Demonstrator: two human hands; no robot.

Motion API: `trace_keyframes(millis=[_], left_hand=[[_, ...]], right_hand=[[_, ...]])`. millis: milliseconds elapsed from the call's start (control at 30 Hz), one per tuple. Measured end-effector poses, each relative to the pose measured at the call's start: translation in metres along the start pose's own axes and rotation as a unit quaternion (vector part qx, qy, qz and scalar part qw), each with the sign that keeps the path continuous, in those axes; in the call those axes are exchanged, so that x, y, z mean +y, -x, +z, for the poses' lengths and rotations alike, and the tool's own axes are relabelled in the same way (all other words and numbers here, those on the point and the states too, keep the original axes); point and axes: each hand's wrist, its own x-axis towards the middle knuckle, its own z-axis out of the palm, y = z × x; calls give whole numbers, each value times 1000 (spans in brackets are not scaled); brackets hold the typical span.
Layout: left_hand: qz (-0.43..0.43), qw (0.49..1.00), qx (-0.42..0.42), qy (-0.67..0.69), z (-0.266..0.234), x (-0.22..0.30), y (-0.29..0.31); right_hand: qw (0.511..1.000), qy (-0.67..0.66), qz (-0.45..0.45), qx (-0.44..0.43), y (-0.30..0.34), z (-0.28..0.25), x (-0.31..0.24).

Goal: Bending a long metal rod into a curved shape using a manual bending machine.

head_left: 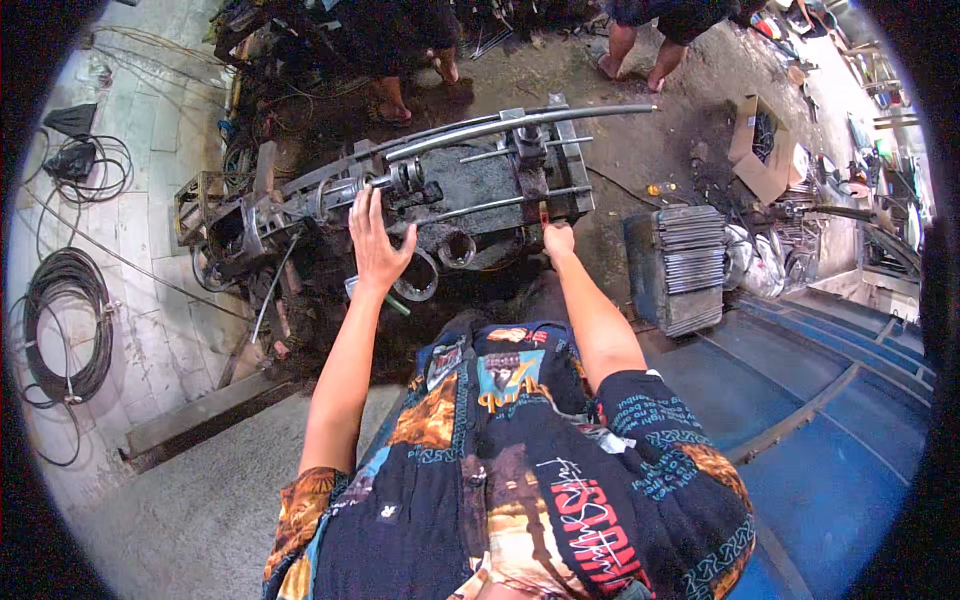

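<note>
A dark, greasy machine (455, 190) with a long bed lies across the ground in front of me. My left hand (377, 240) reaches over its near side, fingers stretched out and thumb apart. Its fingertips are at a shiny metal shaft (380, 182); I cannot tell whether they touch it. Below that hand are two metal rings (457, 249) and a short green rod (397, 306). My right hand (559, 241) is closed at the machine's right end, around a small red handle (545, 216) partly hidden by the fingers. A long metal bar (470, 133) runs along the far side.
A finned motor housing (690, 270) stands right of the machine, near a cardboard box (760, 150). Blue metal sheeting (800, 400) spreads at the lower right. Coiled black hose (70, 325) lies at the left. Other people's bare feet (392, 108) are beyond the machine.
</note>
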Motion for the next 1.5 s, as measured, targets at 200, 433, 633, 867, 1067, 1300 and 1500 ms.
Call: trace_keyframes(millis=[200,433,633,867,1067,1300,1500], left_hand=[[-28,998,-59,-8,0,10,9],[-81,993,-84,17,3,25,22],[-125,991,-45,28,12,21,29],[-117,993,-4,28,21,23,29],[-111,993,10,22,22,30,33],[-151,987,9,45,17,26,48],[-157,987,-1,45,18,26,52]], right_hand=[[994,22,39,104,4,16,-31],[990,56,13,125,12,11,-41],[943,259,-69,-199,102,-56,-88],[916,165,-340,-135,148,-3,-161],[903,255,-328,-110,139,38,-198],[904,295,-267,-159,145,34,-163],[898,227,-370,-65,143,35,-216]])
